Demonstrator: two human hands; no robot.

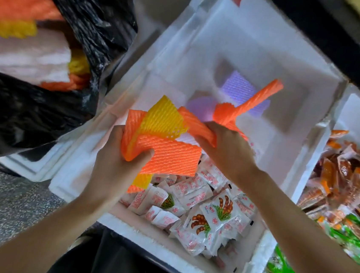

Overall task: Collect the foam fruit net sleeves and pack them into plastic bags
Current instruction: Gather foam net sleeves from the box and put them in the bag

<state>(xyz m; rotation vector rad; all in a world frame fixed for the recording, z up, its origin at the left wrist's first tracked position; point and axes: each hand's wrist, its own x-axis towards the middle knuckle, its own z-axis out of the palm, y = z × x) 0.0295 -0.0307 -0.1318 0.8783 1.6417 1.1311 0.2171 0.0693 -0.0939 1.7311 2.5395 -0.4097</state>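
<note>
Centrally, the left hand [114,162] gripped a bundle of orange and yellow foam net sleeves [168,155], its fingers curled round the bundle and the thumb pressed on the front orange sleeve, above white snack packets [211,208]. Just beside it, the right hand [224,150] pinched further orange sleeves [228,112] in curled fingers, with one twisted sleeve projecting upward over two purple sleeves [244,87] that lay inside a white foam box [207,39]. To the upper left, apart from both hands, an open black plastic bag [87,15] contained orange, yellow and white sleeves
</note>
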